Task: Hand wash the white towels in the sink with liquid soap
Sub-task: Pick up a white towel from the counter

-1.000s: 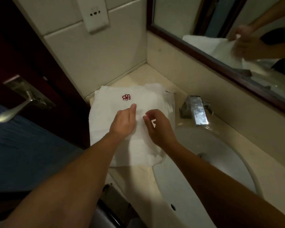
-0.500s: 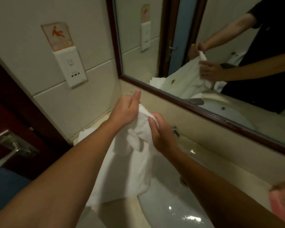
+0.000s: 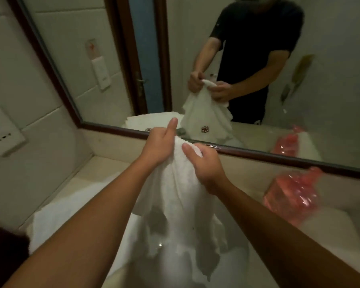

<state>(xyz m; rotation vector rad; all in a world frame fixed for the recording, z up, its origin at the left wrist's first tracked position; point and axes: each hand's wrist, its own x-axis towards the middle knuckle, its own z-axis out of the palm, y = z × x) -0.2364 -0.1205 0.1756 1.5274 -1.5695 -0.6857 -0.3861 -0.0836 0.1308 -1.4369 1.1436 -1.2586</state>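
Observation:
A white towel (image 3: 183,204) hangs bunched from both my hands above the white sink basin (image 3: 154,244). My left hand (image 3: 160,144) grips its top edge, thumb pointing up. My right hand (image 3: 206,163) pinches the same bunched top just to the right. The towel's lower part droops into the basin and hides the tap. More white towel (image 3: 56,217) lies on the counter at the left, partly under my left forearm.
A pink translucent plastic bag (image 3: 293,196) sits on the beige counter (image 3: 330,235) at the right. A dark-framed mirror (image 3: 258,154) runs along the back wall and reflects a person holding the towel. A wall socket (image 3: 2,136) is mounted at the left.
The towel has been lifted off the counter and carried right over the basin, held high by both hands. The view has swung right and up, bringing the pink bag and mirror into sight.

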